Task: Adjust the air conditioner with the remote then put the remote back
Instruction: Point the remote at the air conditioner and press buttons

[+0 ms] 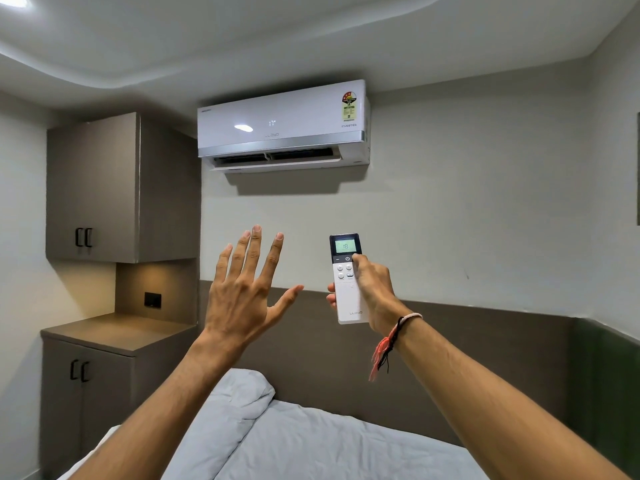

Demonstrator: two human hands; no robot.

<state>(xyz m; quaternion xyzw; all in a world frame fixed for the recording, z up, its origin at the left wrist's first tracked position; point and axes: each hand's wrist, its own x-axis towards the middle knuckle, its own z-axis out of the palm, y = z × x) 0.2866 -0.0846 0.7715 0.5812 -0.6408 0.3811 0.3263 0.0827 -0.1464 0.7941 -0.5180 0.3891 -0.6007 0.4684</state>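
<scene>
Right hand (372,289): holds the remote (347,278) upright, middle of the frame, thumb on its buttons.
Left hand (242,292): fingers spread wide, holding nothing.
Air conditioner (282,126): high on the wall, flap open.

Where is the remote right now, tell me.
In the head view, the remote is upright in the right hand, right of centre, below the air conditioner and beside the open left hand.

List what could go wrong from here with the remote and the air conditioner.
1. The right hand holds the remote by its lower half alone; the left hand is open, so a loose grip may drop it onto the bed.
2. The thumb covers several close buttons; a wrong press seems possible.
</scene>
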